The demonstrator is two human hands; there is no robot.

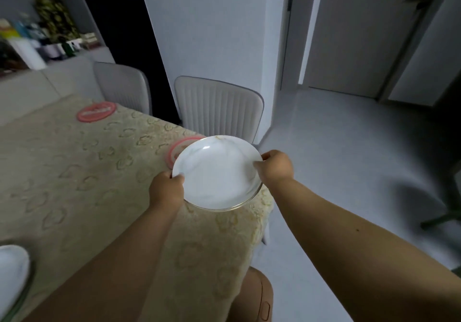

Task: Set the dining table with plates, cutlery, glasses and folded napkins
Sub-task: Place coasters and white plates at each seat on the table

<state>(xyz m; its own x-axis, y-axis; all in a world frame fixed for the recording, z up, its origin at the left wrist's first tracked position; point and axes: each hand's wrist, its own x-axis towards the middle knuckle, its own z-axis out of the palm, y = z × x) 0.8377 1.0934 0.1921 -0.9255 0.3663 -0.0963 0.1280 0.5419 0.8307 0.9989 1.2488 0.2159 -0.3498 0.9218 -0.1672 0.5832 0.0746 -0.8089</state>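
Note:
A white marbled plate [216,172] with a thin gold rim hangs just above the table's right corner, tilted a little toward me. My left hand [166,189] grips its near-left rim and my right hand [275,167] pinches its right rim. Under the plate's far edge lies a round pink placemat [176,150], mostly covered by the plate. A second pink placemat [96,111] lies on the beige patterned tablecloth [82,172] at the far side. Another white plate [11,274] shows partly at the lower left edge.
Two grey padded chairs [218,107] [122,84] stand at the table's far side. A brown chair back [257,296] is below the plate, at the near table edge. A cluttered sideboard [37,44] is at the far left. Pale open floor [336,172] lies to the right.

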